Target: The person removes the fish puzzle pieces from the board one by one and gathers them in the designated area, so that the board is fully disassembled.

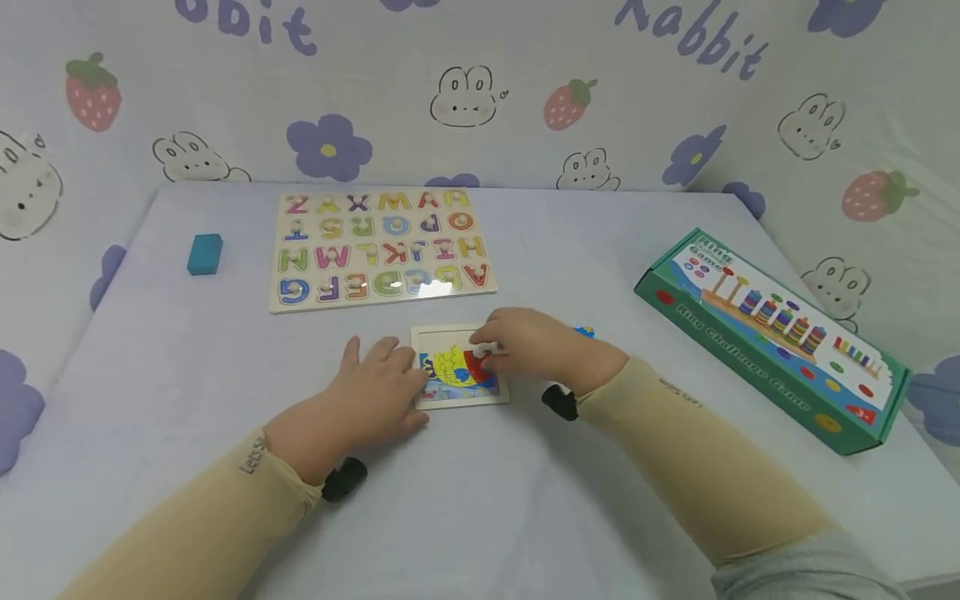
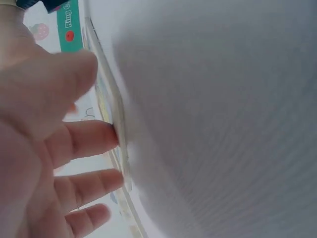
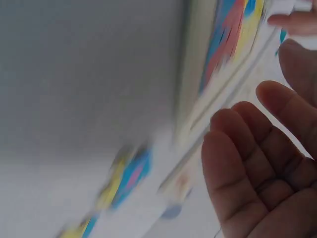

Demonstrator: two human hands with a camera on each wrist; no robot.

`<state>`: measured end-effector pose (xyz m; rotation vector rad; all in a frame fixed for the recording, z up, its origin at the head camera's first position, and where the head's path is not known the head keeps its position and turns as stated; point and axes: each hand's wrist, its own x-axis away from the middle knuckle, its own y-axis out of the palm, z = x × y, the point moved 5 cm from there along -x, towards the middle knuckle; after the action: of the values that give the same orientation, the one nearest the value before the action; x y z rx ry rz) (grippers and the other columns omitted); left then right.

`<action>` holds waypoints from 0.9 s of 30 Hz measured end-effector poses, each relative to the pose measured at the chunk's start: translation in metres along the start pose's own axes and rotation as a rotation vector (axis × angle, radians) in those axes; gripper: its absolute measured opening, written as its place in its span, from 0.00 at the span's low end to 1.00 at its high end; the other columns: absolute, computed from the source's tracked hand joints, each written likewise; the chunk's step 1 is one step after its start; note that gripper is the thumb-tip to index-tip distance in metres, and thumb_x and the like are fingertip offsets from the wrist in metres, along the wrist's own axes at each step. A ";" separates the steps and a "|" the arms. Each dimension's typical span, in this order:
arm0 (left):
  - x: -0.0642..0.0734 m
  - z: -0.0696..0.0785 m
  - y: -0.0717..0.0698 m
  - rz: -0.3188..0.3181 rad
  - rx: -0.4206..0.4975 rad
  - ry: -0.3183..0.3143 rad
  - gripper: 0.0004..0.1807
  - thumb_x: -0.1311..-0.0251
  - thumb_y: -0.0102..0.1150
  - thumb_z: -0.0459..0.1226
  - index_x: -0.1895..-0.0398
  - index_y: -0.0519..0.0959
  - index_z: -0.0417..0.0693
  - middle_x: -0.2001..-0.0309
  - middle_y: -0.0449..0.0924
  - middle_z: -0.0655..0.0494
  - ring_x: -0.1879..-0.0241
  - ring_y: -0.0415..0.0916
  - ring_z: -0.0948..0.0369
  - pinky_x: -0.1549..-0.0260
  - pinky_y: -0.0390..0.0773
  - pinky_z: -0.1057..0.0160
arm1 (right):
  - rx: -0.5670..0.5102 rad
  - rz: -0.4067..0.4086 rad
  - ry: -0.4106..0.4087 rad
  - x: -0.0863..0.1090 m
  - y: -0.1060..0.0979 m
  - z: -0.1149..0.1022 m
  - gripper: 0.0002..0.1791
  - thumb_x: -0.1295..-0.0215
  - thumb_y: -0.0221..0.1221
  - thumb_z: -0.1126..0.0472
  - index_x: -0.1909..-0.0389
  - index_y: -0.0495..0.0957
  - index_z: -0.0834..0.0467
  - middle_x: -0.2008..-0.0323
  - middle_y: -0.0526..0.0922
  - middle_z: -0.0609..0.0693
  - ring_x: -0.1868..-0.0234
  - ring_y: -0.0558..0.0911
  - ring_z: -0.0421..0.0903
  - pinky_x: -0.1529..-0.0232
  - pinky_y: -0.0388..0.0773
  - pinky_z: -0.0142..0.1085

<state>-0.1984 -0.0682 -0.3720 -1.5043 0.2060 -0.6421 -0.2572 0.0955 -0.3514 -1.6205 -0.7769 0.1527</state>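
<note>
A small wooden jigsaw puzzle (image 1: 461, 405) lies in its pale frame on the white table, with yellow, red and blue pieces filling its lower part. At its left side, my left hand (image 1: 375, 396) has its fingertips on the frame's edge; the left wrist view shows the fingers spread and fairly straight. My right hand (image 1: 536, 346) hovers over the puzzle's right side, thumb and forefinger apart near the red part. Its fingers (image 3: 230, 171) are loosely bent in the right wrist view, with nothing seen held. Loose blue and yellow puzzle pieces (image 3: 131, 176) lie beyond it, partly hidden in the head view.
Behind the puzzle lies a wooden alphabet board (image 1: 382, 248) with coloured letters. A teal block (image 1: 205, 254) sits at the back left. On the right is a green Ring Challenge Game box (image 1: 772, 342). A patterned cloth (image 1: 510, 150) hangs behind the table.
</note>
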 end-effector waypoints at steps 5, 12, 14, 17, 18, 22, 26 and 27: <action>0.004 0.000 0.000 -0.034 -0.024 0.009 0.30 0.35 0.54 0.53 0.33 0.70 0.53 0.33 0.67 0.51 0.29 0.55 0.47 0.35 0.49 0.28 | -0.003 -0.064 -0.027 -0.020 0.015 -0.032 0.20 0.37 0.63 0.54 0.44 0.80 0.54 0.61 0.79 0.46 0.61 0.74 0.43 0.54 0.74 0.34; 0.007 -0.004 0.001 -0.087 -0.039 0.010 0.31 0.33 0.52 0.52 0.28 0.64 0.55 0.27 0.61 0.52 0.25 0.47 0.45 0.35 0.47 0.28 | 0.049 -0.047 0.041 -0.030 0.014 -0.046 0.19 0.39 0.65 0.55 0.49 0.80 0.58 0.60 0.80 0.49 0.60 0.75 0.44 0.47 0.76 0.37; 0.008 -0.005 0.004 -0.089 -0.045 0.025 0.31 0.33 0.53 0.52 0.28 0.63 0.59 0.27 0.60 0.53 0.24 0.44 0.44 0.35 0.46 0.28 | 0.045 -0.048 0.060 -0.030 0.015 -0.047 0.20 0.39 0.66 0.55 0.47 0.79 0.58 0.59 0.80 0.49 0.59 0.75 0.44 0.46 0.76 0.37; 0.010 -0.007 0.008 -0.090 -0.038 0.058 0.30 0.34 0.54 0.52 0.28 0.62 0.68 0.26 0.58 0.52 0.24 0.40 0.43 0.35 0.44 0.27 | 0.038 -0.044 0.076 -0.031 0.016 -0.047 0.22 0.40 0.67 0.55 0.46 0.78 0.58 0.57 0.80 0.49 0.57 0.75 0.44 0.44 0.75 0.36; 0.011 -0.008 0.009 -0.091 -0.031 0.067 0.30 0.34 0.54 0.52 0.29 0.62 0.71 0.26 0.57 0.51 0.24 0.39 0.42 0.35 0.44 0.27 | 0.038 -0.045 0.077 -0.031 0.017 -0.047 0.23 0.40 0.67 0.55 0.46 0.78 0.58 0.56 0.80 0.49 0.57 0.75 0.44 0.44 0.75 0.36; 0.013 -0.008 0.009 -0.108 -0.011 0.076 0.29 0.35 0.54 0.53 0.30 0.63 0.76 0.25 0.56 0.49 0.24 0.37 0.41 0.36 0.42 0.26 | 0.030 -0.039 0.065 -0.033 0.017 -0.047 0.23 0.41 0.67 0.55 0.46 0.76 0.57 0.55 0.80 0.49 0.56 0.76 0.44 0.43 0.75 0.37; 0.011 -0.007 0.007 -0.126 0.003 0.071 0.29 0.36 0.54 0.54 0.30 0.64 0.76 0.25 0.56 0.49 0.24 0.36 0.39 0.36 0.43 0.26 | 0.027 -0.038 0.058 -0.034 0.017 -0.047 0.22 0.40 0.66 0.55 0.47 0.74 0.57 0.55 0.80 0.49 0.56 0.76 0.43 0.44 0.75 0.37; 0.011 -0.007 0.006 -0.128 0.005 0.073 0.29 0.36 0.55 0.54 0.31 0.64 0.76 0.25 0.57 0.49 0.24 0.37 0.38 0.36 0.43 0.26 | 0.029 -0.041 0.061 -0.034 0.017 -0.047 0.22 0.40 0.66 0.55 0.47 0.74 0.57 0.55 0.80 0.49 0.56 0.76 0.43 0.44 0.75 0.37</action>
<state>-0.1911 -0.0797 -0.3755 -1.4990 0.1645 -0.8003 -0.2524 0.0373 -0.3677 -1.5739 -0.7573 0.0849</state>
